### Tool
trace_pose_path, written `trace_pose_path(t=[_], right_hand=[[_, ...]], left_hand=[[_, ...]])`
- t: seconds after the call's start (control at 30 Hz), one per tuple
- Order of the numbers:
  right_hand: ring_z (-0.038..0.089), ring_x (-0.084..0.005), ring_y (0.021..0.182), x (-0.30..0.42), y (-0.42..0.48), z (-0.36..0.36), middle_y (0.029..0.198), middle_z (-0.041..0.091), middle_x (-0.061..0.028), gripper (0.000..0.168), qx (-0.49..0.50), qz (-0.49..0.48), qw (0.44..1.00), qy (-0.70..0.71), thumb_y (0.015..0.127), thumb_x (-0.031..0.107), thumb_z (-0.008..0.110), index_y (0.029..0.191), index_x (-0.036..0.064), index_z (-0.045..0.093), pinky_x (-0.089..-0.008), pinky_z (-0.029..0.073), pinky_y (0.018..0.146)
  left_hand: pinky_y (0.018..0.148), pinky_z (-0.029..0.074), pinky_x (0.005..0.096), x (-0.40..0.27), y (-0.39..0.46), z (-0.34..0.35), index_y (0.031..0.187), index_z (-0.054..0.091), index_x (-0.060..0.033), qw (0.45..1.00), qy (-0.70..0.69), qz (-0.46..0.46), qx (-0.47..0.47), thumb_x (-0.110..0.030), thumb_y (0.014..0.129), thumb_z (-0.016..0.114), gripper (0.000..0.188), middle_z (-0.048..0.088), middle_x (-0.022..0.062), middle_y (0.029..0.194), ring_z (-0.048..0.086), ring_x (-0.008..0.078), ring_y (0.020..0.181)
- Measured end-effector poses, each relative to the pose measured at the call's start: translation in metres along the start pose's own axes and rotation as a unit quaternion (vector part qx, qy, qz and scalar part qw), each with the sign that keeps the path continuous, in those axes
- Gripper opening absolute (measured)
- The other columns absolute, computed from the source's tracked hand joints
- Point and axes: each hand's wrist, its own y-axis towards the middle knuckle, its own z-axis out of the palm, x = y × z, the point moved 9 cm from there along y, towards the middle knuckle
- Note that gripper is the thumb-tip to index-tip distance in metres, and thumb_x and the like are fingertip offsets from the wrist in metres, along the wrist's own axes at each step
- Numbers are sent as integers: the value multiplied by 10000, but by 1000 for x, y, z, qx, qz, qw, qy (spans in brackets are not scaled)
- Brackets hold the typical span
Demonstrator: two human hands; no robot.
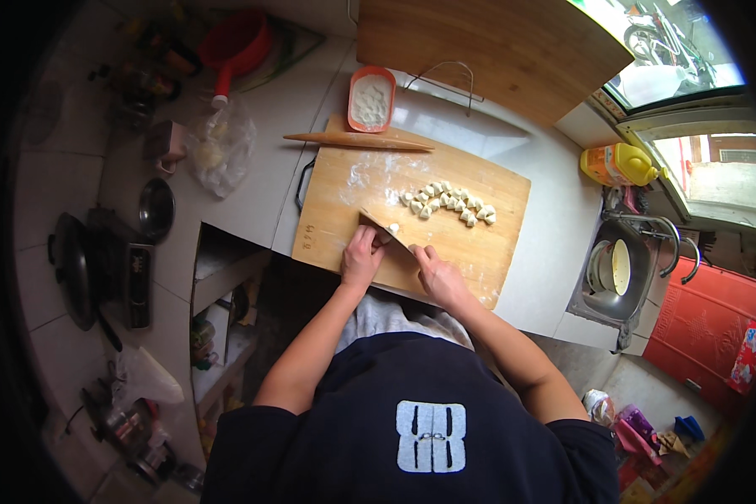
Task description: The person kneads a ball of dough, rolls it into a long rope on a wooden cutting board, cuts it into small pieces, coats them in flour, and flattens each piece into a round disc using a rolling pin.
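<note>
My right hand (440, 274) grips the handle end of a kitchen knife (387, 230), whose blade slants up and left over the wooden cutting board (327, 189). Close to the blade on its near side, my left hand (362, 255) has its fingers curled on a piece of dough (383, 237), mostly hidden by the fingers and blade. Just beyond the blade lies one small cut dough piece (394, 227). Several more dough pieces (447, 200) sit in a loose cluster at the board's right middle. Flour (384, 170) dusts the board behind my hands.
A wooden rolling pin (359, 141) lies across the board's far edge, with a red-rimmed tub of flour (371, 101) behind it. At left are a plastic bag (220, 151) and a metal bowl (157, 208). At right stand an oil jug (618, 165) and a sink (636, 296) holding bowls.
</note>
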Motion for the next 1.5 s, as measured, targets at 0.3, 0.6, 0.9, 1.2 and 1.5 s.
trace_pose_path(t=[0.3, 0.6, 0.9, 1.2, 1.5], right_hand=[[609, -429, 734, -99, -68, -75, 1008, 576, -201, 470, -246, 188, 946, 97, 858, 13, 498, 1315, 103, 444, -513, 500, 636], [636, -333, 899, -261, -173, -40, 1296, 450, -100, 581, -253, 454, 847, -110, 892, 80, 563, 1428, 177, 363, -443, 527, 726], [421, -317, 1251, -203, -90, -63, 1380, 436, -151, 590, -329, 303, 890, -85, 853, 216, 648, 1393, 99, 440, -438, 322, 1077], [351, -390, 1298, -85, 60, -43, 1408, 352, -215, 574, -367, 164, 905, 140, 858, 181, 629, 1383, 62, 427, -461, 297, 1104], [471, -388, 1196, -11, 130, -105, 1304, 469, -207, 495, -327, -16, 939, 110, 814, 77, 664, 1282, 48, 505, -441, 418, 1001]], left_hand=[[725, 503, 371, -33, 13, -11, 979, 641, -89, 986, 98, 128, 41, -119, 678, 789, 337, 588, 54, 907, 599, 256, 892], [735, 506, 367, -31, 24, -10, 968, 669, -78, 984, 81, 160, 18, -120, 719, 761, 269, 610, 55, 944, 597, 257, 881], [990, 411, 396, -18, 27, -2, 1315, 510, -81, 981, 160, 106, 14, -94, 801, 673, 540, 498, 160, 1263, 462, 334, 1190], [1146, 261, 445, -63, 68, 50, 1456, 355, -105, 968, 178, 168, 47, -159, 866, 625, 651, 272, 181, 1508, 251, 358, 1398], [1064, 338, 464, -52, 97, -27, 1360, 474, -70, 983, 50, 145, -97, -97, 843, 587, 530, 431, 175, 1389, 414, 370, 1269]])
